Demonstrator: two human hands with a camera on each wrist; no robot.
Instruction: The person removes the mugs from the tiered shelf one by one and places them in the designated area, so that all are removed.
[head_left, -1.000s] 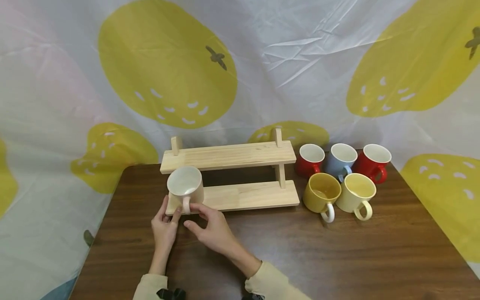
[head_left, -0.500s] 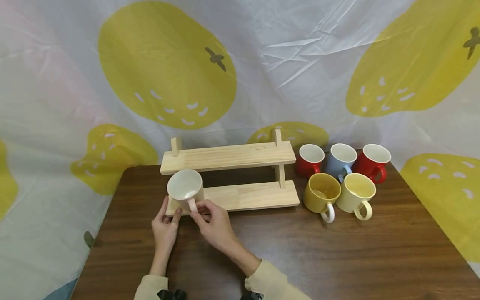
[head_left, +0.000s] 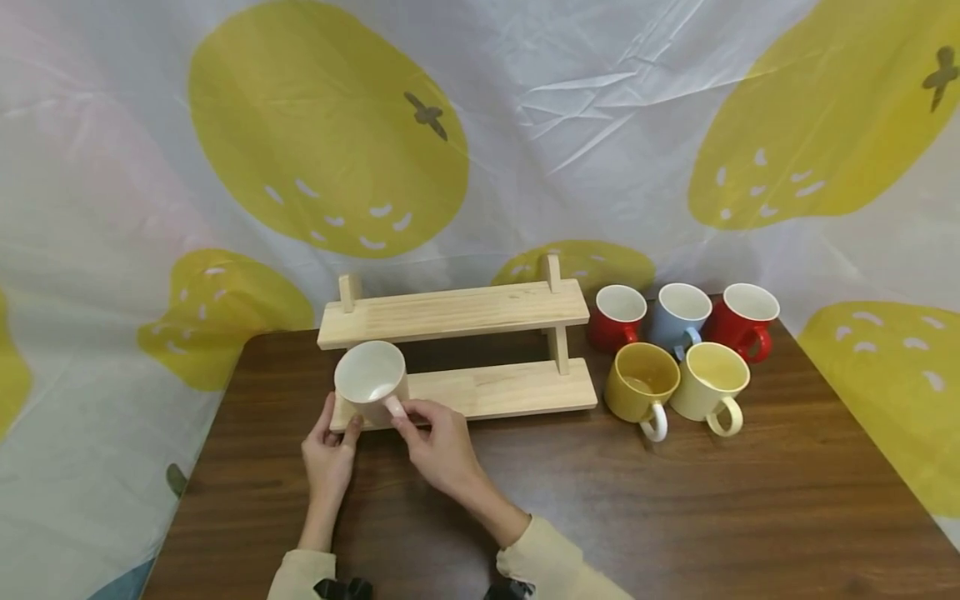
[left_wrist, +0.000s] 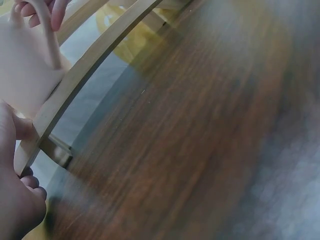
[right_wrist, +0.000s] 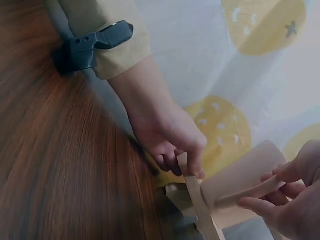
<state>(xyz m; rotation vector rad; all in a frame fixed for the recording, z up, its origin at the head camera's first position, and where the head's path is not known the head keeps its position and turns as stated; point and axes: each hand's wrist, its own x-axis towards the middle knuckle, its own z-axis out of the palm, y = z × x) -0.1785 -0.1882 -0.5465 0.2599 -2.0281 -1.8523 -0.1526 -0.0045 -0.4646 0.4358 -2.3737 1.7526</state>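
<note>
A pale pink mug [head_left: 370, 383] with a white inside stands at the left end of the lower board of a two-tier wooden shelf [head_left: 502, 390]. My right hand [head_left: 444, 450] pinches the mug's handle between thumb and fingers, and the right wrist view shows this handle [right_wrist: 250, 194] close up. With thumb above and fingers beneath, my left hand [head_left: 328, 462] grips the left end of the lower board. The left wrist view shows that board's edge [left_wrist: 75, 82] between thumb and fingers, with the mug [left_wrist: 25, 70] just beyond the thumb.
Right of the shelf several mugs stand close together: a red mug [head_left: 617, 321], a light blue mug [head_left: 678, 317], another red mug [head_left: 742, 321], a mustard mug [head_left: 637, 387] and a cream mug [head_left: 705, 387]. A fruit-print cloth [head_left: 510, 167] hangs behind the brown table [head_left: 600, 500].
My right hand has closed its thumb and fingers on the mug's handle. The handle has swung to the right, turning the mug on the board. My left hand has stayed on the board's end.
</note>
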